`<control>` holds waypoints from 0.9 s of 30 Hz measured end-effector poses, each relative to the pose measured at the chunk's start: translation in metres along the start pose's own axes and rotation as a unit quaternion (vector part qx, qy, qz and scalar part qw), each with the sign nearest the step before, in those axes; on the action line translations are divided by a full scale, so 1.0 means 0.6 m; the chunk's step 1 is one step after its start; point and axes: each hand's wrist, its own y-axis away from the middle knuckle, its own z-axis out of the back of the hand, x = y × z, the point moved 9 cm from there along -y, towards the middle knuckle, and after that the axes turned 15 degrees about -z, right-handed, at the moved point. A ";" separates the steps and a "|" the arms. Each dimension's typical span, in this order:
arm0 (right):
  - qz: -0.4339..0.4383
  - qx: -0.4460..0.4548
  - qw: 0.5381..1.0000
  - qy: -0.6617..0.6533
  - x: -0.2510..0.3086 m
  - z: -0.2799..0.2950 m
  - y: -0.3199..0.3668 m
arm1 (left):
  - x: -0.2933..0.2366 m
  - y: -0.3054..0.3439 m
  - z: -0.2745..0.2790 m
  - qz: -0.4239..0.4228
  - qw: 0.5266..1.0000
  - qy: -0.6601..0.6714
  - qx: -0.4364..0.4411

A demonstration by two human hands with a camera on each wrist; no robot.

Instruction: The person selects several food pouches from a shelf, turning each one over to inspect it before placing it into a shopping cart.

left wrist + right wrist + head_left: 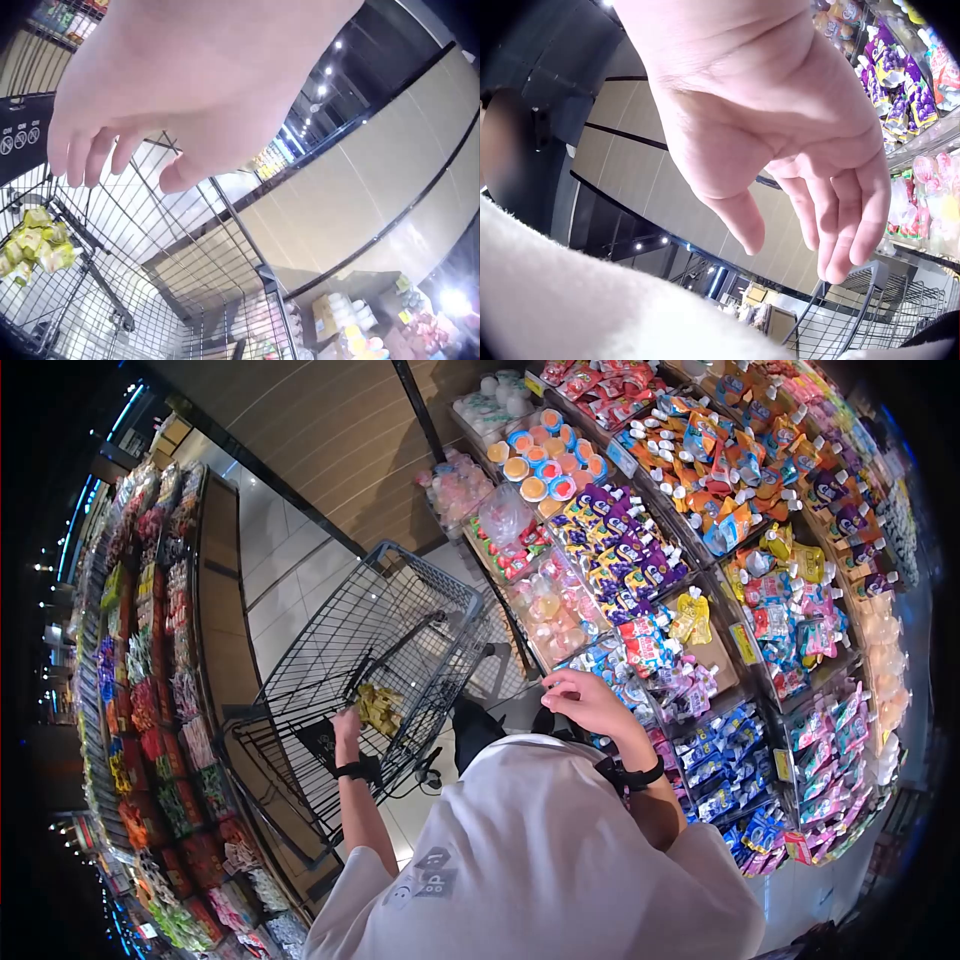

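My left hand [345, 732] is over the near end of a wire shopping cart [300, 660], beside a dark panel [22, 139] printed with crossed-circle signs. Its fingers hang loosely bent in the left wrist view, thumb apart, with nothing between them. Yellow wrapped packets [380, 708] lie bunched in the cart, just past this hand in the head view. In front of the torso, my right hand [590, 700] is raised near the candy display. The right wrist view shows its fingers [840, 217] relaxed and holding nothing.
On the right, a tiered display holds purple grape-printed pouches [620, 550], blue packets [720, 750], orange pouches [700, 460] and jelly cups [545, 465]. Shelves of packaged goods [150, 690] run along the left. Tiled floor [275, 560] shows between shelves and cart.
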 end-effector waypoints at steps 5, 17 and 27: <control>-0.007 -0.016 1.000 -0.024 -0.005 0.022 0.021 | -0.055 0.057 -0.137 -0.104 0.976 -0.180 0.071; -0.040 -0.400 0.908 -0.118 -0.109 0.329 0.161 | -0.097 0.134 -0.206 -0.235 0.855 -0.460 0.049; -0.187 -0.510 0.839 0.018 -0.244 0.429 0.079 | -0.094 0.135 -0.205 -0.236 0.857 -0.455 0.048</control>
